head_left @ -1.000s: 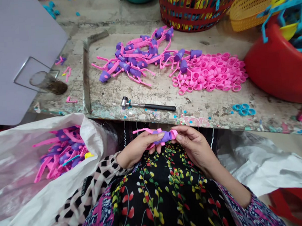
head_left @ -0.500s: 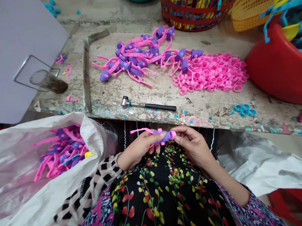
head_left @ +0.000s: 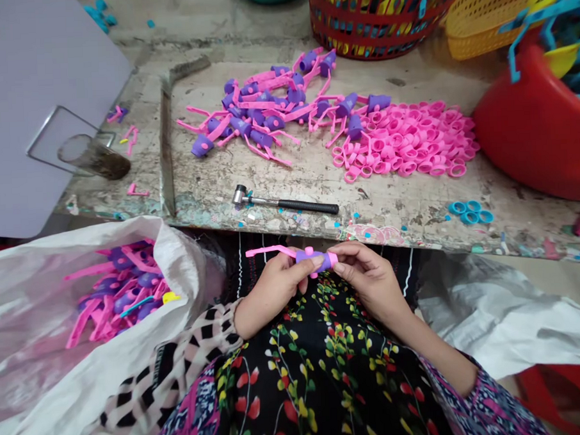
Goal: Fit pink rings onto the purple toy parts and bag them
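Before the worn table (head_left: 390,203), the left hand (head_left: 271,289) and the right hand (head_left: 369,279) are both closed: by the former a purple piece (head_left: 326,261) is gripped, by the latter a pink ring (head_left: 333,260) is pinched at the piece's end.

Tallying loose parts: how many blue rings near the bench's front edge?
4 blue rings, in one cluster right of the hammer: two farther back, two nearer the bench edge. None in the cluster looks covered; others could be hidden in the red tub.
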Action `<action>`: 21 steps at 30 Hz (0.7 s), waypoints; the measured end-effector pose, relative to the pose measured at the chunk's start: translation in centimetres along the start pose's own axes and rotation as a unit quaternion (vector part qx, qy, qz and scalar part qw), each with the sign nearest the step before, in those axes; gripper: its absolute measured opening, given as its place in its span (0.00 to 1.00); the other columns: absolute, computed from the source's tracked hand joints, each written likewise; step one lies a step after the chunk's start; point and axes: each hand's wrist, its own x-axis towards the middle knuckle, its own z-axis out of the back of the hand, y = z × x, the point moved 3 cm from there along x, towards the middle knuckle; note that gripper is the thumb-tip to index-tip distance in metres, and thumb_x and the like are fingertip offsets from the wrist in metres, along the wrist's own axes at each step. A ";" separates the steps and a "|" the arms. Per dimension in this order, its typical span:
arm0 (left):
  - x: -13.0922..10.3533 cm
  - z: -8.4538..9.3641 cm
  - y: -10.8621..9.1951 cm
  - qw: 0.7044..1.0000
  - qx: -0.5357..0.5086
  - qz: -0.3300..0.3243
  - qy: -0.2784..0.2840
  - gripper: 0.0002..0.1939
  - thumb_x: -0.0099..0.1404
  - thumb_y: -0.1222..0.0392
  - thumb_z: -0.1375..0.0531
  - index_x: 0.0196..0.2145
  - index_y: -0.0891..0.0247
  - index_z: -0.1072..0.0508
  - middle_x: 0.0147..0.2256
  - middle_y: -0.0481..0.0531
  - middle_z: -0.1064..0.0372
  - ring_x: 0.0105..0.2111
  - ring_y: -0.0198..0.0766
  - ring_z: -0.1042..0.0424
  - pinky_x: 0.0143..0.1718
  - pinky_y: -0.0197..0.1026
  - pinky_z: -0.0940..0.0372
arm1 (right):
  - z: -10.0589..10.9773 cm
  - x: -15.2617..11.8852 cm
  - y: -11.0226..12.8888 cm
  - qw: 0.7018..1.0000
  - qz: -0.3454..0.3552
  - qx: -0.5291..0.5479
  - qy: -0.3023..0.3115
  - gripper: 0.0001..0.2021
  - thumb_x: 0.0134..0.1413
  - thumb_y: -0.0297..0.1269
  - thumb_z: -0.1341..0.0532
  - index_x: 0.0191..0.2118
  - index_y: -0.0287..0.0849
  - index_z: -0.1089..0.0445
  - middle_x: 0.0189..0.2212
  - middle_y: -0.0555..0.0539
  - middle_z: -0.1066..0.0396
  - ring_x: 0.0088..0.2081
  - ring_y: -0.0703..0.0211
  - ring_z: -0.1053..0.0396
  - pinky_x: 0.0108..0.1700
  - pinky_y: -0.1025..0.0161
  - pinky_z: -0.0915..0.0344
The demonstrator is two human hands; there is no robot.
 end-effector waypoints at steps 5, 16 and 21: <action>0.2 -0.1 0.5 0.999 0.036 -0.007 -0.026 0.22 0.60 0.41 0.42 0.22 0.64 0.34 0.15 0.42 0.43 0.17 0.29 0.46 0.21 0.36 0.53 | -0.1 0.3 -0.3 0.999 0.038 -0.037 -0.008 0.06 0.50 0.35 0.34 0.36 0.49 0.24 0.35 0.48 0.28 0.36 0.59 0.31 0.39 0.59 0.32; 0.8 0.2 1.1 0.990 -0.126 0.004 0.065 0.20 0.62 0.44 0.43 0.26 0.65 0.31 0.17 0.44 0.43 0.18 0.27 0.49 0.19 0.35 0.57 | -1.0 0.0 1.0 0.993 0.081 -0.081 -0.017 0.13 0.55 0.35 0.36 0.47 0.52 0.27 0.38 0.48 0.31 0.40 0.59 0.31 0.41 0.60 0.32; 1.1 0.2 1.3 0.972 -0.192 0.043 0.126 0.18 0.60 0.45 0.41 0.29 0.66 0.30 0.19 0.45 0.40 0.18 0.27 0.46 0.18 0.34 0.57 | -0.9 -0.5 1.6 0.986 0.117 -0.115 0.002 0.16 0.54 0.34 0.35 0.49 0.52 0.29 0.41 0.48 0.30 0.42 0.57 0.31 0.44 0.58 0.32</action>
